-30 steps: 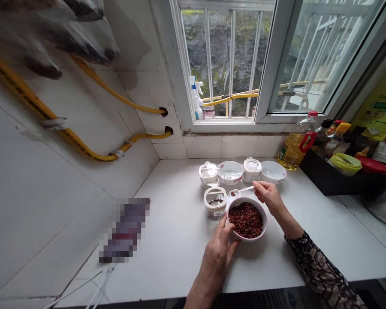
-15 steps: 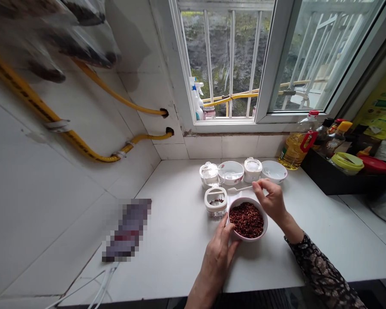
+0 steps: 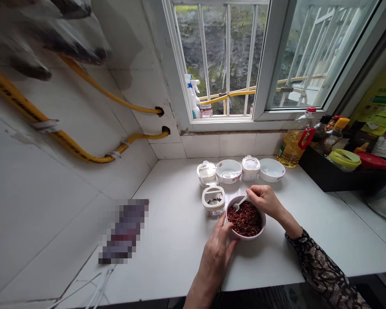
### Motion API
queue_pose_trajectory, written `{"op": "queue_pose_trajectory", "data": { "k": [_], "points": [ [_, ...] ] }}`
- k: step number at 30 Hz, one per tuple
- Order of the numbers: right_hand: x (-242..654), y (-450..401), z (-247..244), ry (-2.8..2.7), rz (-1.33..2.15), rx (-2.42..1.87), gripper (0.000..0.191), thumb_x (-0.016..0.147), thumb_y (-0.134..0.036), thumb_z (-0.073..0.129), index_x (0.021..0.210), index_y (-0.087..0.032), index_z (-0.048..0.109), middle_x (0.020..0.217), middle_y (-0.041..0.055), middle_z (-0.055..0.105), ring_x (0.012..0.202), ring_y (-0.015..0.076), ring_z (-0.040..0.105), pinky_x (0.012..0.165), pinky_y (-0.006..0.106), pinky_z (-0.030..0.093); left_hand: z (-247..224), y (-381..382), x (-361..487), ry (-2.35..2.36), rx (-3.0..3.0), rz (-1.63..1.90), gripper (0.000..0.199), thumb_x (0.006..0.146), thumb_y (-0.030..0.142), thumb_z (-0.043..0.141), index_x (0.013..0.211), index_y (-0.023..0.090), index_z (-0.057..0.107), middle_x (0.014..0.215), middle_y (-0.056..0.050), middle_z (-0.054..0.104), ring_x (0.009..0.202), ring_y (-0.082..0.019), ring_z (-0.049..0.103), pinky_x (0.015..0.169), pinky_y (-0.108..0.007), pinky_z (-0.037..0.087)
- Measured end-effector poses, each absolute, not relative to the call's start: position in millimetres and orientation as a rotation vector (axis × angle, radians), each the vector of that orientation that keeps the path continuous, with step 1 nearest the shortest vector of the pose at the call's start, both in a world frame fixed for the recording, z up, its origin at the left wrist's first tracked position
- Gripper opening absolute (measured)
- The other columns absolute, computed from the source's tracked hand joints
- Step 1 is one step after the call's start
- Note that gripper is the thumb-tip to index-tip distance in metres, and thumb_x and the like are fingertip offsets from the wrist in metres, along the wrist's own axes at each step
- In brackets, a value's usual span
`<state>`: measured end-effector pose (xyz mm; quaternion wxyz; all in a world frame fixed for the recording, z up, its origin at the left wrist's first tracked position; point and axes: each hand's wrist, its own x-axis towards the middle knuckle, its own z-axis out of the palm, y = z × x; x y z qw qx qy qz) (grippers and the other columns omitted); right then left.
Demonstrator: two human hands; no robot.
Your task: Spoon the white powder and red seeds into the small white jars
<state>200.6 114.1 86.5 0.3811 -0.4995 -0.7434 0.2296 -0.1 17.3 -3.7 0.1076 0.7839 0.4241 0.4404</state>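
Toward the back edge of the white tiled counter, a round white ceramic bowl w/ pink rim is held steady, approx. full of dried red-brown peppercorns. Its left side is gripped by the left hand, w/ fingers spread round the outer wall. Over the bowl the right hand is held, thumb & fingers pressed together in a firm pinch on a small white plastic spoon, its tip buried in the grains nr the far rim. Just left of the bowl, a square white-framed clear jar stands open, w/ a few grains seen inside. Behind these, a row of two white lidded jars and two white bowls is set out nr the back edge. A clear plastic oil bottle w/ red handle stands nr the back right corner. For neat work, the bowl should be kept braced, the spoon kept level and scoops kept shallow, so that no grains are spilled over the rim.
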Motion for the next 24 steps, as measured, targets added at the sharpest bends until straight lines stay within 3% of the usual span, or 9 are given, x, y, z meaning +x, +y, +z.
{"op": "queue_pose_trajectory", "data": {
  "k": [8,24],
  "points": [
    [209.9,120.3,86.3,-1.681,0.923,-1.299,0.047,0.079,-0.056,0.053,0.051,-0.023,0.034,0.053,-0.0046,0.03,0.051,0.0092,0.025,0.046,0.025,0.02,-0.2,17.4,0.3,1.233,2.31,1.291,0.041,0.094,0.009,0.05,0.132,0.021,0.042,0.147,-0.021,0.05,0.131,-0.027,0.057,0.097,-0.04,0.059],
    [208.4,124.2,87.2,-1.437,1.075,-1.313,0.052,0.071,-0.063,0.062,0.047,-0.022,0.043,0.044,-0.0049,0.036,0.042,0.0075,0.026,0.042,0.026,0.016,0.5,17.5,1.3,1.26,2.351,1.31,0.038,0.094,0.011,0.052,0.13,0.019,0.044,0.145,-0.022,0.052,0.134,-0.029,0.054,0.098,-0.041,0.057]
  ]
}}
